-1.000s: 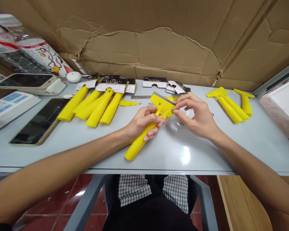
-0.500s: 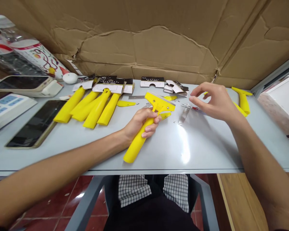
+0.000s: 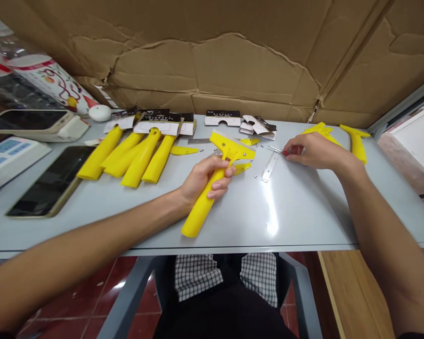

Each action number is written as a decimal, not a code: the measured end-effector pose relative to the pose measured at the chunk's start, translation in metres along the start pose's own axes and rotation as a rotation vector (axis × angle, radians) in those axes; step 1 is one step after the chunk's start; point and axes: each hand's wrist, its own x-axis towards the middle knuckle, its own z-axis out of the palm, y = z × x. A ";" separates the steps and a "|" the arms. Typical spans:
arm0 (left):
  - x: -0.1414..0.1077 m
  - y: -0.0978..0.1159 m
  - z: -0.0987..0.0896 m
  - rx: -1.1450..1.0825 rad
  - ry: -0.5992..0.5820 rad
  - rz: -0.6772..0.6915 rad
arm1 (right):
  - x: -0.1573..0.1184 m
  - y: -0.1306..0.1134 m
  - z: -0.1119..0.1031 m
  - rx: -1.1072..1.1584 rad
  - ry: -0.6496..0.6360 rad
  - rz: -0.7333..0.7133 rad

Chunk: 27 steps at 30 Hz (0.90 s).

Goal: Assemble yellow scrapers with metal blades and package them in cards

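Observation:
My left hand (image 3: 212, 181) is wrapped around the handle of a yellow scraper (image 3: 199, 212), its wide head pointing away from me. Over on the right, my right hand (image 3: 313, 151) has its fingers closed on a screwdriver (image 3: 276, 149) with a thin metal shaft and a red part; the rest of its handle is hidden by the hand. Just left of those fingers lies a clear strip, perhaps a blade pack (image 3: 270, 167). Small screws and nuts (image 3: 256, 177) are scattered near the scraper head, beside a loose yellow piece (image 3: 242, 168) and a flat metal blade (image 3: 199, 141).
Several yellow handles with card labels (image 3: 137, 162) lie left of centre. More yellow parts (image 3: 356, 143) are at the right. A dark phone (image 3: 53, 181), a white device (image 3: 12, 157) and bottles (image 3: 49, 77) stand left. Cardboard (image 3: 250, 66) walls the back; black-and-white cards (image 3: 222, 117) lie before it.
My right hand has come down to the table and closed on the screwdriver, where before it hovered above with fingers apart. My left hand still holds the scraper in nearly the same place.

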 end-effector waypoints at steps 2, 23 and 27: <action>-0.001 0.000 0.002 -0.002 0.021 0.004 | 0.000 -0.001 -0.001 0.013 0.011 -0.018; -0.001 -0.005 0.011 0.145 0.167 0.081 | -0.017 -0.069 0.001 0.149 0.257 -0.375; 0.000 -0.005 0.008 0.187 0.149 0.089 | -0.017 -0.068 0.001 0.151 0.286 -0.394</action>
